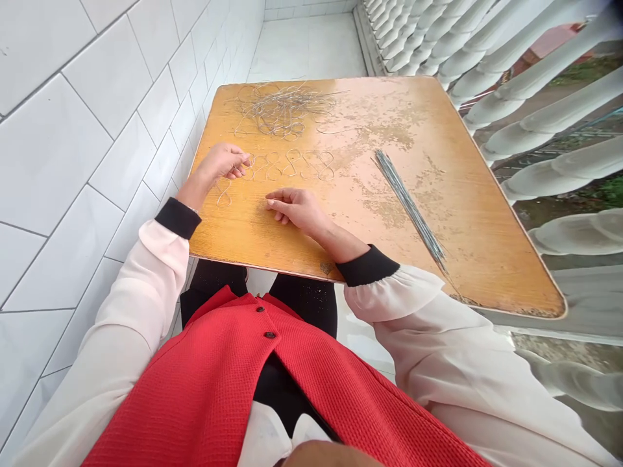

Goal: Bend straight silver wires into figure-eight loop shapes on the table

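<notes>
My left hand is over the left side of the wooden table, its thumb and fingers pinched on a thin bent wire at the left end of a row of looped wires. These lie flat, several of them shaped like an S or a figure eight. Just below that hand rests another wire figure eight. Nearer to me, my right hand hovers over or rests on the tabletop, fingertips pressed together; whatever is between them, if anything, is too small to see.
At the far left of the table lies a tangled heap of wire. A bundle of straight grey wires lies slantwise on the right. White tiled wall borders the left side; a white balustrade runs along the right.
</notes>
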`<state>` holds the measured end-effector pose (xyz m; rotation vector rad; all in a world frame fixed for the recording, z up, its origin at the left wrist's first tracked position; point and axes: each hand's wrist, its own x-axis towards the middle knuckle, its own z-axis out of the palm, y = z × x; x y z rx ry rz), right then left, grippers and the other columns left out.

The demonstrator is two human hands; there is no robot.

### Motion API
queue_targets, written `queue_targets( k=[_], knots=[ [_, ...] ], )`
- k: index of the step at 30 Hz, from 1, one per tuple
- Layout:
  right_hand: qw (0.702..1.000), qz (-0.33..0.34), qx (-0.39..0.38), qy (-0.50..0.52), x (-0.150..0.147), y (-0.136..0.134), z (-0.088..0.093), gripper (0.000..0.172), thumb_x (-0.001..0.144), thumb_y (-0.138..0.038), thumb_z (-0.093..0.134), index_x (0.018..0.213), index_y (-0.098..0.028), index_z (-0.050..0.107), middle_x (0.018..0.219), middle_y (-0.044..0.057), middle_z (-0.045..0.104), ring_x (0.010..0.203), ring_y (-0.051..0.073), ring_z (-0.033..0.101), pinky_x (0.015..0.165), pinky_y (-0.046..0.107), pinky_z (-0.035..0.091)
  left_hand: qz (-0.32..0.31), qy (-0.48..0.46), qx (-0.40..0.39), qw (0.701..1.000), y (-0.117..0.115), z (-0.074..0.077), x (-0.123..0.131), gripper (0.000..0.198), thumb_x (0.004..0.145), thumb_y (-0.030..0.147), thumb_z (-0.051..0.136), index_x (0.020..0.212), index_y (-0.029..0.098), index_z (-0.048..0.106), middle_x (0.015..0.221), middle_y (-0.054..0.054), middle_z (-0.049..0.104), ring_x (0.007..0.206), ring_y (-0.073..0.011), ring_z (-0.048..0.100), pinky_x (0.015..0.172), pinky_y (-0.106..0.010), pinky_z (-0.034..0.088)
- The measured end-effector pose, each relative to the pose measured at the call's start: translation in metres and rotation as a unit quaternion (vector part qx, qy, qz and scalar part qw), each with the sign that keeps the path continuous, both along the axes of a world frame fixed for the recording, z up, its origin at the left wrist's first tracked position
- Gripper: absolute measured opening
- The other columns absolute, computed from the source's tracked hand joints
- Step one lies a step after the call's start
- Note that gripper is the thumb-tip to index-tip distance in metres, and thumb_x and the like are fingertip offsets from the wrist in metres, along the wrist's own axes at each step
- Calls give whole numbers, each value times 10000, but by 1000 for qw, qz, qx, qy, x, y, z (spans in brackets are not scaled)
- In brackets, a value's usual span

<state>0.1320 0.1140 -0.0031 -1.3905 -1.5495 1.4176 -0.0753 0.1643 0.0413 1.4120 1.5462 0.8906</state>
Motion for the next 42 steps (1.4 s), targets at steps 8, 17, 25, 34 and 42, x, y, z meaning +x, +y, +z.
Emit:
queue_targets(
  k=[8,17,25,34,42],
  knots=[
    [1000,21,9,-14,4,-1,-1,149,923,-26,630,869,-122,729,682,6,672,472,35,515,406,137,394,-91,44,-50,994,11,-4,-7,220,891,279,727,712,152,742,672,-57,714,617,-119,668,755,-313,548],
    [999,37,14,-18,8,0,-6,137,924,-56,639,899,-118,758,656,9,659,479,55,519,436,169,395,-66,171,52,982,20,-25,-17,95,767,249,807,789,171,758,740,-49,711,848,-213,715,925,-397,553],
    [952,131,243,-130,14,-4,-19,242,938,-231,630,1104,-152,788,962,114,773,791,216,718,738,362,597,-52,311,164,935,-36,-30,-42,362,903,287,652,1238,162,709,1342,-128,687,1291,-287,626,1178,-447,435],
    [770,339,462,-280,-1,-20,-31,740,1025,-519,486,1575,-27,436,1650,240,380,1558,390,339,1252,610,320,-183,453,92,868,-94,-44,-29,567,1014,270,504,1543,74,441,1702,-212,302,1615,-320,258,1312,-531,228],
    [767,328,487,-259,-6,-13,-38,834,1024,-619,417,1549,28,445,1612,291,416,1533,399,381,1227,593,372,-159,437,164,870,-94,-57,-39,589,1014,359,530,1543,112,452,1668,-222,370,1573,-335,357,1279,-577,285]
  ],
)
